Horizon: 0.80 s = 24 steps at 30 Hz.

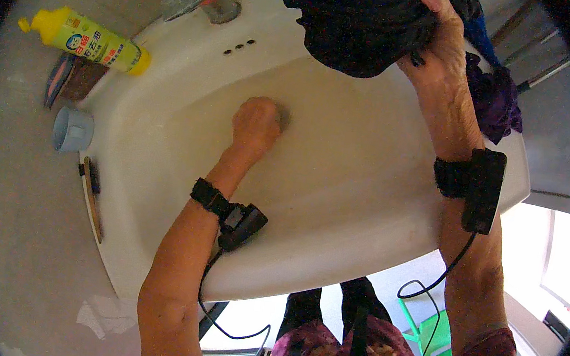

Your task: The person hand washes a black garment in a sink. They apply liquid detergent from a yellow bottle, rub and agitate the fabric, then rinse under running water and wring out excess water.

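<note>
A white ceramic washbasin [161, 165] lies below me, its bowl looking brownish as if water stands in it. Down in the bowl my left hand [256, 124] is curled near the drain, back of the hand up; whether its fingers hold something is hidden. At the upper right my right hand [436, 50] grips a bunched black cloth [361, 24] raised over the basin's back edge. Purple cloth [496, 101] hangs over the right rim, just beside my right wrist. Both wrists carry black strapped devices with cables.
A metal faucet [219, 7] stands at the back. Along the left ledge are a yellow detergent bottle [96, 43], a brown block-like item [84, 80], a light blue cup [72, 129] and a wooden-handled brush [92, 199]. A green plastic stool [434, 339] is on the floor.
</note>
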Tool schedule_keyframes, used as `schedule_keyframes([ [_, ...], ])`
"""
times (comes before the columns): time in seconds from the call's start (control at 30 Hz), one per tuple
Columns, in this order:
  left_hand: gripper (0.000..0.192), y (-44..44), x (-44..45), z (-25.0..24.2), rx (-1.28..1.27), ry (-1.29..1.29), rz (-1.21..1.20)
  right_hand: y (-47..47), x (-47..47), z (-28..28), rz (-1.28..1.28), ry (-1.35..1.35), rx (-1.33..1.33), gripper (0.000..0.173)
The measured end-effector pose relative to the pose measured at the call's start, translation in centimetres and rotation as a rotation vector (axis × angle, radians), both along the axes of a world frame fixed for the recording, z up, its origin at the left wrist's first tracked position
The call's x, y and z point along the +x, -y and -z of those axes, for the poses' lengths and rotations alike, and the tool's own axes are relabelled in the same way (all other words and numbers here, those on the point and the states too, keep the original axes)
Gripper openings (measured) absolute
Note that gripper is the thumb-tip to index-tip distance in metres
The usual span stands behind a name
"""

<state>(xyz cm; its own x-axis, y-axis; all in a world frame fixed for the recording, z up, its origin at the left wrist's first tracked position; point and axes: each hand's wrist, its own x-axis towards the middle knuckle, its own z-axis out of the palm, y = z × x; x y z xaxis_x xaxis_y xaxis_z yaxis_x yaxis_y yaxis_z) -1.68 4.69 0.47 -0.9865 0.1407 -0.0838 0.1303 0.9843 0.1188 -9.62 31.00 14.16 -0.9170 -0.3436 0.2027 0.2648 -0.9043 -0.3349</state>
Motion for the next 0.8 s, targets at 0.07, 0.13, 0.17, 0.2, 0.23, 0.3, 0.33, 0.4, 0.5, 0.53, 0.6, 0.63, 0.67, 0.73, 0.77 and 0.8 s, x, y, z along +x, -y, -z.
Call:
schedule_keyframes([
  [0.07, 0.013, -0.2, -0.1, -0.3, 0.029, 0.012, -0.054, 0.0, 0.1, -0.1, -0.007, 0.015, -0.013, 0.030],
  [0.13, 0.013, -0.2, -0.1, -0.5, 0.066, -0.040, -0.066, 0.1, 0.1, -0.3, -0.012, 0.061, -0.033, 0.031],
  [0.17, 0.013, -0.2, 0.1, -0.7, 0.082, -0.088, -0.061, 0.2, 0.2, -0.3, -0.017, 0.063, -0.022, 0.031],
  [0.2, 0.013, -0.2, 0.0, -0.8, 0.075, -0.073, -0.073, 0.2, 0.3, -0.4, -0.009, 0.051, -0.006, 0.031],
  [0.23, 0.015, -0.1, 0.1, -0.8, 0.093, -0.103, -0.065, 0.3, 0.3, -0.4, -0.004, 0.040, 0.010, 0.032],
  [0.3, 0.017, 0.0, 0.0, -0.8, 0.063, -0.008, -0.114, 0.4, 0.4, -0.4, 0.013, 0.028, 0.001, 0.033],
  [0.33, 0.018, 0.1, -0.1, -0.8, 0.102, 0.046, -0.146, 0.5, 0.4, -0.5, 0.020, 0.021, -0.004, 0.034],
  [0.4, 0.019, 0.1, -0.3, -0.6, 0.160, 0.159, -0.218, 0.6, 0.5, -0.6, 0.053, 0.017, 0.003, 0.036],
  [0.5, 0.020, 0.0, -0.4, -0.2, 0.151, 0.137, -0.202, 0.6, 0.6, -0.8, 0.088, 0.015, 0.012, 0.037],
  [0.53, 0.020, 0.0, -0.4, -0.2, 0.150, 0.139, -0.187, 0.6, 0.7, -0.9, 0.100, 0.014, 0.014, 0.037],
  [0.6, 0.022, 0.1, -0.3, -0.2, 0.137, 0.151, -0.168, 0.6, 0.8, -1.0, 0.083, 0.006, 0.001, 0.037],
  [0.63, 0.022, 0.1, -0.2, -0.4, 0.143, 0.121, -0.131, 0.6, 0.9, -1.0, 0.074, 0.003, -0.005, 0.036],
  [0.67, 0.022, 0.2, -0.2, -0.7, 0.138, 0.097, -0.107, 0.6, 0.9, -1.1, 0.093, 0.009, -0.007, 0.036],
  [0.73, 0.024, -0.1, 0.1, -1.4, 0.115, 0.068, -0.057, 0.6, 0.9, -1.0, 0.138, 0.013, -0.008, 0.036],
  [0.77, 0.026, -0.4, 0.3, -1.8, 0.094, 0.067, -0.037, 0.6, 0.9, -1.0, 0.137, 0.013, -0.020, 0.036],
  [0.8, 0.028, -0.8, 0.5, -2.3, 0.086, 0.032, -0.018, 0.5, 0.9, -0.9, 0.136, 0.012, -0.030, 0.036],
])
